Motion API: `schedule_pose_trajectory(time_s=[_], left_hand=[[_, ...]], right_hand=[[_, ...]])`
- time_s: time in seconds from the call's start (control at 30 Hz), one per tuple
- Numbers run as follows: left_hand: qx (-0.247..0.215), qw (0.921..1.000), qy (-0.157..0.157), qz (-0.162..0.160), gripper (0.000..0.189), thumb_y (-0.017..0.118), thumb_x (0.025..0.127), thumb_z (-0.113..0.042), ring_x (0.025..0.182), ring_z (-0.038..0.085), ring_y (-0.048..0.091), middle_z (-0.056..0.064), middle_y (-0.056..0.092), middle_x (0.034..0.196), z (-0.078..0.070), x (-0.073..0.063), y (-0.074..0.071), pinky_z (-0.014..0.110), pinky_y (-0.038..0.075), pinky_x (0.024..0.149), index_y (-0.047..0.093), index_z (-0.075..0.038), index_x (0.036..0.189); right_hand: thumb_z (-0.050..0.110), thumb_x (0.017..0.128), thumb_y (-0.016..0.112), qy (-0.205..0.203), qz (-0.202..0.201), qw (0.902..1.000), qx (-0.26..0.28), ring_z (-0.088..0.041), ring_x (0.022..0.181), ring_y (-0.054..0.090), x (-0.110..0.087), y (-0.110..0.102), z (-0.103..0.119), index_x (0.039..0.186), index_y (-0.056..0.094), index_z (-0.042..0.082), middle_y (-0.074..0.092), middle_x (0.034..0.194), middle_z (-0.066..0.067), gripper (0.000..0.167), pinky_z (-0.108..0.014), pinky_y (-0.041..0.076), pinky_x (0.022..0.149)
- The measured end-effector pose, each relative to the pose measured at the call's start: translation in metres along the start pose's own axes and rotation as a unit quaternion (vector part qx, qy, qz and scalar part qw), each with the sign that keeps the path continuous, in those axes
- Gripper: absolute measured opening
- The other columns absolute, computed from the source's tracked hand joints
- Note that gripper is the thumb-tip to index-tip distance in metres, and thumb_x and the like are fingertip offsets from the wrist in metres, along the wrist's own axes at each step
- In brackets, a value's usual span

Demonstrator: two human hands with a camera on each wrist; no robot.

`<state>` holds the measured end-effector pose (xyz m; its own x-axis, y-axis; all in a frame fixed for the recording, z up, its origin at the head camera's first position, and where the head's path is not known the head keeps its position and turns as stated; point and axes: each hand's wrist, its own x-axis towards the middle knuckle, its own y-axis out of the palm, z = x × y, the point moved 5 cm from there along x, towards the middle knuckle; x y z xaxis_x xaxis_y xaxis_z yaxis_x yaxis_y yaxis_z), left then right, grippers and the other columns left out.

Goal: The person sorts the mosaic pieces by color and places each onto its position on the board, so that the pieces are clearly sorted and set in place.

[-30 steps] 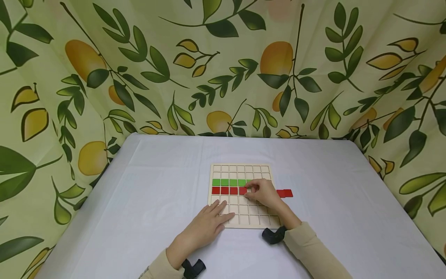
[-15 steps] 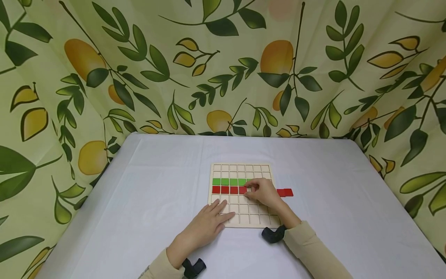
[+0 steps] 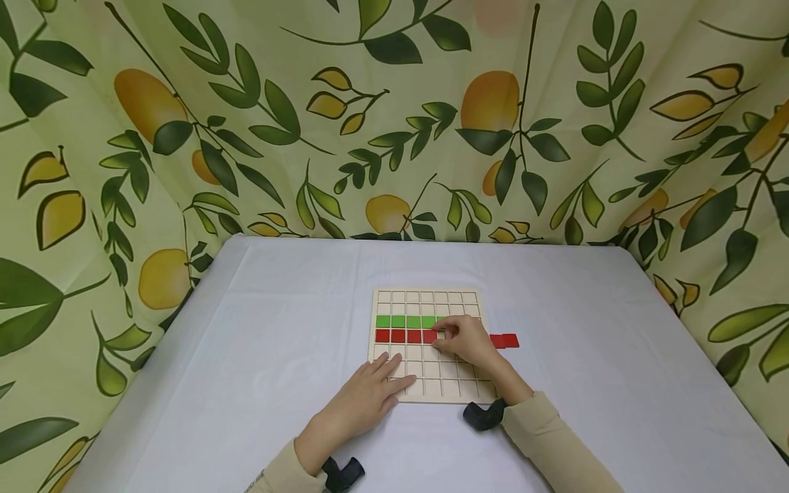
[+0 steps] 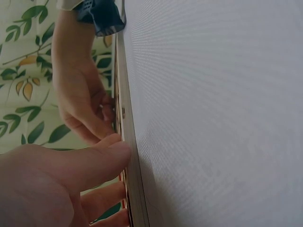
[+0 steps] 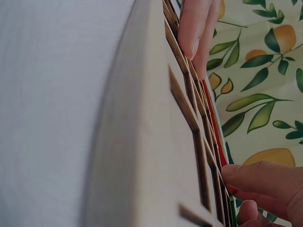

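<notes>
A pale wooden grid board lies on the table, with a row of green square tiles in its cells. Just in front of that runs a row of red tiles. My right hand reaches over the board and pinches the rightmost red tile of the row between thumb and fingertips; part of the green row is hidden behind the fingers. My left hand rests on the board's front left part with fingers spread. In the left wrist view its thumb lies along the board's edge.
A few loose red tiles overlap on the table just right of the board, beside the right hand. A white cloth covers the table. Behind and at the sides hangs a leaf-and-fruit patterned curtain. Black devices sit at both wrists.
</notes>
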<state>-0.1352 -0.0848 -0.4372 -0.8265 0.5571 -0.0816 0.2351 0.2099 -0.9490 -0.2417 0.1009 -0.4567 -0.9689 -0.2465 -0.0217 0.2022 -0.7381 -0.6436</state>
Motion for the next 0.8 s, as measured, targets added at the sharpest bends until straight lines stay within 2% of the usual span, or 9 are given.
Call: schedule_pose_trajectory(time_s=[0.57,0.8], left_hand=[[-0.007,1.0,-0.002,0.003,0.041,0.052,0.098,-0.023,0.145,0.033,0.036,0.01,0.04,0.155,0.0003,-0.0001,0.0006,0.054,0.037,0.113,0.053,-0.028,0.139],[-0.007,1.0,-0.001,0.0,0.041,0.052,0.098,-0.022,0.145,0.033,0.036,0.01,0.04,0.155,-0.0004,-0.0008,-0.0006,0.054,0.037,0.113,0.053,-0.029,0.139]], right_hand=[[0.008,0.078,0.077,0.006,0.011,0.9995,0.03,-0.011,0.061,0.046,-0.0043,-0.0024,-0.0012,0.098,0.073,0.003,0.054,0.065,-0.001,0.022,-0.017,0.036,0.051],[0.006,0.079,0.076,-0.008,0.022,0.9988,0.042,-0.009,0.059,0.046,-0.0091,-0.0079,-0.0016,0.099,0.072,-0.001,0.054,0.064,-0.002,0.022,-0.017,0.037,0.05]])
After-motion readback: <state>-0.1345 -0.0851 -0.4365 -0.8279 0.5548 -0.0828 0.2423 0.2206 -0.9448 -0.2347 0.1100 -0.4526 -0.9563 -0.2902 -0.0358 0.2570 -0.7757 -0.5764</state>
